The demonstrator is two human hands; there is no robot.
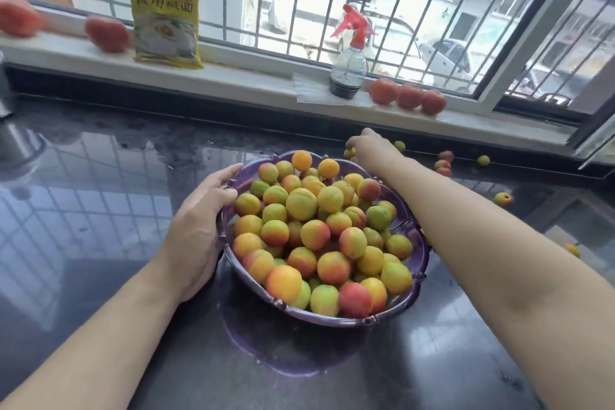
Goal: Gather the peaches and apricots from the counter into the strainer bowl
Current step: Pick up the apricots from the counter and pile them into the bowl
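While your left hand (199, 220) steadies the full bowl (229, 245) at nine o'clock, fingers curled on its rim, your right hand (371, 146) pinches a stray fruit (348, 152) at one o'clock.

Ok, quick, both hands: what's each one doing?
Left hand: grips the purple strainer bowl rim.
Right hand: curled round a small fruit on the counter.

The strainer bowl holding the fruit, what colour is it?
Purple; the strainer bowl shows best in the head view.
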